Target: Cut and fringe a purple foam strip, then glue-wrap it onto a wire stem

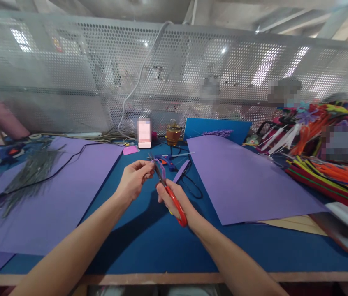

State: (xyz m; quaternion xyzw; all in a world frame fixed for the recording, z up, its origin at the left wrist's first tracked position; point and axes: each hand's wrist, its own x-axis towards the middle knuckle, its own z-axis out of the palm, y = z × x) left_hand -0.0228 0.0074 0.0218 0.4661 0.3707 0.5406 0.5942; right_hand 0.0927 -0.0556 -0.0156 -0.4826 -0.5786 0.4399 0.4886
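Observation:
My right hand is wrapped around a pair of scissors with red handles. The blades point up and away, close to the fingertips of my left hand. Those fingers are closed in a pinch at a small purple strip, which curls beside the blades. How far the strip runs into the pinch is hidden. Just beyond the hands lies a blue glue gun with a black cord. A flat purple piece rests to the right of the scissors.
Large purple sheets lie left and right on the blue table. Dark thin stems and a second glue gun are at left. A phone stands at the back. Colourful pipe cleaners pile up at right.

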